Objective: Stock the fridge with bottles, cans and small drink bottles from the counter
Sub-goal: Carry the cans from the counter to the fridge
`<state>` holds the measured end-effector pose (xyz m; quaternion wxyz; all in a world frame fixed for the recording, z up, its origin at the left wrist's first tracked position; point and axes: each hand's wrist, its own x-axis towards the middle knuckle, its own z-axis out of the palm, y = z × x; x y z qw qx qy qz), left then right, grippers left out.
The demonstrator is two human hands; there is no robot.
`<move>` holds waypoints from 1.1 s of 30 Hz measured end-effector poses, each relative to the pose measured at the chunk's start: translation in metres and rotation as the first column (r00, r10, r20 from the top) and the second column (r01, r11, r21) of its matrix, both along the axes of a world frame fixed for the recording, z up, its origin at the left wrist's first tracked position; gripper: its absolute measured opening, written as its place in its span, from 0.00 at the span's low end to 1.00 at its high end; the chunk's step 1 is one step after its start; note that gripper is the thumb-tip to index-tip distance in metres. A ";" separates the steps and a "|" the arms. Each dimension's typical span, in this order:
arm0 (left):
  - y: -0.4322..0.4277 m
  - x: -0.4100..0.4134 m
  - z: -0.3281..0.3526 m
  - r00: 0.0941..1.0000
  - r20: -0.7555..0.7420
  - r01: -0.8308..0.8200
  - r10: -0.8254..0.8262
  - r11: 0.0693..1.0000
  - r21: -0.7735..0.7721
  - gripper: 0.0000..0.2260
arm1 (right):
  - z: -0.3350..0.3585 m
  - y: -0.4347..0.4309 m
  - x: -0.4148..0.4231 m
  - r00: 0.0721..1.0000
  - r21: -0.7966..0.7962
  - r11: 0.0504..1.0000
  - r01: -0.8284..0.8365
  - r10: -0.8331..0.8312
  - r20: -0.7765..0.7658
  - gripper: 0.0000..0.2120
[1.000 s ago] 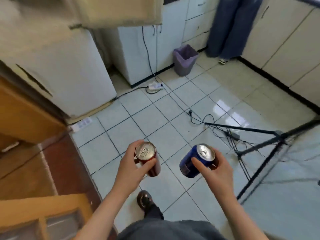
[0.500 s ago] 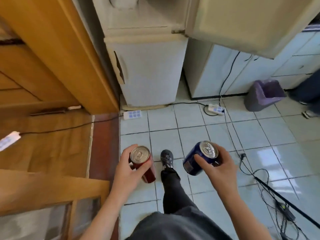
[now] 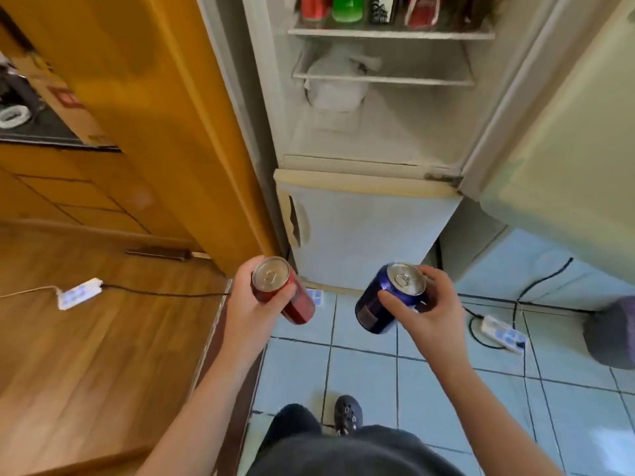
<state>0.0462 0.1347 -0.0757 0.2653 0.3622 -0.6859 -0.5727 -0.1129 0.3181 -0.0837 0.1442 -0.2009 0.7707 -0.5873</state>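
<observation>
A red can (image 3: 299,304) is gripped in the left hand (image 3: 245,309), with the fingers (image 3: 247,271) curled round its side, and a blue can (image 3: 371,310) is gripped likewise in the right hand (image 3: 433,314), whose fingers (image 3: 438,274) are wrapped just under the lid. Both cans are held over the tiled floor (image 3: 360,372), well apart from each other, lids turned up and bases leaning inward toward one another, so neither long axis is upright. The open fridge (image 3: 395,139) lies far of and above both hands, its door (image 3: 567,142) swung out to the right. Drinks (image 3: 343,8) are already stood on the upper wire shelf (image 3: 391,34); a white bag (image 3: 335,91) is lodged under the lower one. The two hands are about equally near the opening, though the right is judged better lined up with it, the left being set by the wooden door frame (image 3: 192,149). Each can is likely to need righting and lifting before it can be stood inside.
</observation>
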 end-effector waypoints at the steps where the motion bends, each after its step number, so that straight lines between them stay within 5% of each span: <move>1: -0.005 -0.010 0.005 1.000 -0.014 -0.009 0.009 1.000 -0.005 0.21 | 0.002 -0.012 -0.012 1.000 -0.003 1.000 -0.005 0.005 -0.007 0.23; 8: -0.057 -0.074 0.009 0.998 -0.058 0.030 -0.032 0.999 -0.022 0.27 | 0.008 -0.081 -0.085 0.999 -0.013 1.000 -0.028 0.028 -0.029 0.25; 20: -0.221 -0.267 0.098 0.928 -0.302 0.137 -0.217 0.955 -0.265 0.21 | 0.088 -0.215 -0.215 0.990 -0.126 0.991 0.050 -0.065 -0.122 0.25; 33: -0.310 -0.425 0.168 0.809 -0.577 -0.166 -0.113 0.898 -0.408 0.17 | 0.141 -0.270 -0.295 0.972 -0.302 0.953 0.014 -0.084 -0.221 0.27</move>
